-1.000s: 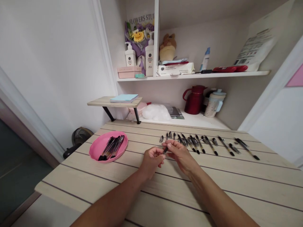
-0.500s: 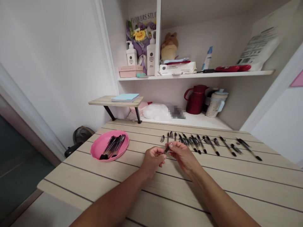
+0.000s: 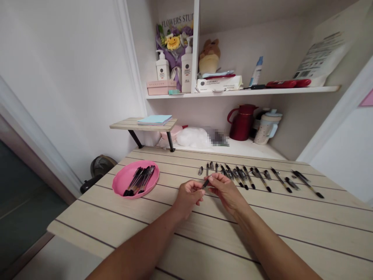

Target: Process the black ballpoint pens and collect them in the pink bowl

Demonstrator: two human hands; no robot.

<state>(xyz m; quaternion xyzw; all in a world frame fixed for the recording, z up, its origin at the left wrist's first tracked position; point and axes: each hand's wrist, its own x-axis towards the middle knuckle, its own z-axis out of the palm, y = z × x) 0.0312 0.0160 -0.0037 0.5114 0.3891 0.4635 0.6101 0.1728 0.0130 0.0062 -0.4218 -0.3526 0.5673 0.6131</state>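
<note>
Left hand: the left hand (image 3: 189, 197) is curled narrow, thumb and fingers pinching the lower end of a slim dark piece (image 3: 206, 183).
Right hand: the right hand (image 3: 223, 190) pinches the same piece's upper end between thumb and fingers.
Slim dark piece: tilted toward one o'clock, held just above the table (image 3: 204, 233); the fingers cover much of it, so whether it is a whole pen cannot be told.
Pink dish: at ten o'clock from the hands, the pink dish (image 3: 120, 181) has a scalloped rim and holds a bunch of black-tipped pens (image 3: 142, 180).
Loose pens: from twelve round to three o'clock, loose pens (image 3: 262, 179) lie in an uneven row, with clear caps (image 3: 267, 175) among them.
Raised stand: at eleven o'clock, the raised stand (image 3: 124, 125) bears light-blue paper (image 3: 155, 119).
Red jug: at one o'clock, the red jug (image 3: 243, 124) stands beside a pale cup (image 3: 264, 129).
</note>
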